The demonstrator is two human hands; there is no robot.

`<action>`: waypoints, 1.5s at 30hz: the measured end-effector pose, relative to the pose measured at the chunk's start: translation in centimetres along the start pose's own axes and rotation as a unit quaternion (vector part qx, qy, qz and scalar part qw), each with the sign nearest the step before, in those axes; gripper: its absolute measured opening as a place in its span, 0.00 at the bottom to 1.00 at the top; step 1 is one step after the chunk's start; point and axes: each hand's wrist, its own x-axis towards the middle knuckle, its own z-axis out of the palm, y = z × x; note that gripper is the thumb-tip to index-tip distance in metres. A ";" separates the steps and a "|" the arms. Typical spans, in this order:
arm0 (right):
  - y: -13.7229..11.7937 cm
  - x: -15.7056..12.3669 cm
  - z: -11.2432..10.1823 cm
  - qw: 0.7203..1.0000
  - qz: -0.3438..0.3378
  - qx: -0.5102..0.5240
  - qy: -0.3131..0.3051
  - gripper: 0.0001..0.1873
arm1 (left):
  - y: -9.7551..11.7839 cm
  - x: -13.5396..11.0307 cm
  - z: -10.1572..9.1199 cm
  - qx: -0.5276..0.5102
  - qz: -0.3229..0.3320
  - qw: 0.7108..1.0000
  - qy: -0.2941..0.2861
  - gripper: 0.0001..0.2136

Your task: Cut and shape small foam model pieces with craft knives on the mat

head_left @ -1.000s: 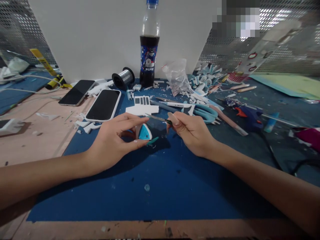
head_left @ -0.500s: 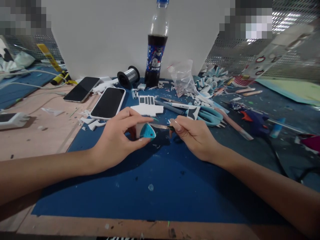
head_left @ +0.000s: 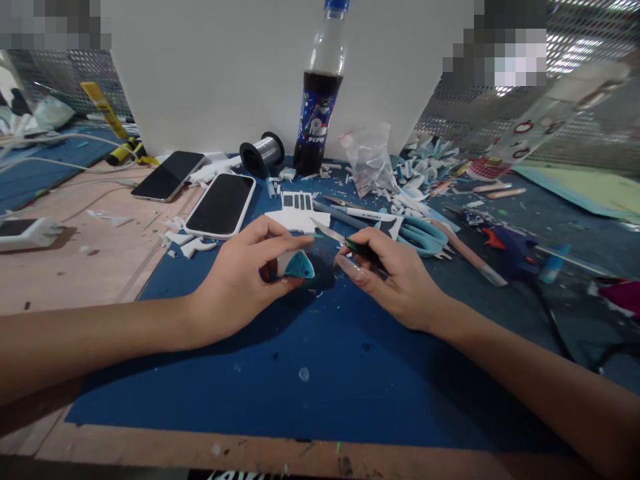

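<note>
Between the thumb and fingers of my left hand (head_left: 245, 270) is a small white and teal piece (head_left: 300, 265), its teal triangular face with a dark dot turned toward me. My right hand (head_left: 395, 277) grips a craft knife (head_left: 363, 248) by its dark handle. The pointed blade slants up and left, just above and right of the piece, and appears apart from it. Both hands are over the blue mat (head_left: 320, 393). Past the blade tip lies a flat white cutout (head_left: 295, 217) with dark slots.
Scissors with light blue handles (head_left: 425, 237) lie beyond my right hand. A white-framed phone (head_left: 220, 205) and a dark phone (head_left: 169, 176) are at the left. A wire spool (head_left: 263, 153), a Pepsi bottle (head_left: 315, 120) and a plastic bag (head_left: 370, 160) stand behind. A glue gun (head_left: 515, 243) lies right.
The knife blade has come away from the white and teal piece and now points up and left, with more handle showing. My left hand keeps its hold. The view has shifted slightly.
</note>
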 end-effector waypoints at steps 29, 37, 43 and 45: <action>-1.2 0.0 -0.7 0.999 0.003 0.012 -0.043 0.20 | -0.1 -0.3 0.1 -0.167 -0.045 0.985 -0.022 0.20; -0.4 -0.2 -0.2 0.993 -0.087 -0.023 -0.071 0.22 | 0.0 -0.4 -0.2 -0.203 -0.026 0.979 -0.027 0.19; -0.5 -0.2 -0.2 0.993 -0.080 -0.009 -0.081 0.22 | 0.0 -0.3 -0.2 -0.199 -0.015 0.980 -0.027 0.19; -0.4 -0.3 -0.1 0.994 -0.083 -0.012 -0.076 0.22 | 0.1 -0.3 -0.2 -0.211 -0.012 0.977 -0.032 0.19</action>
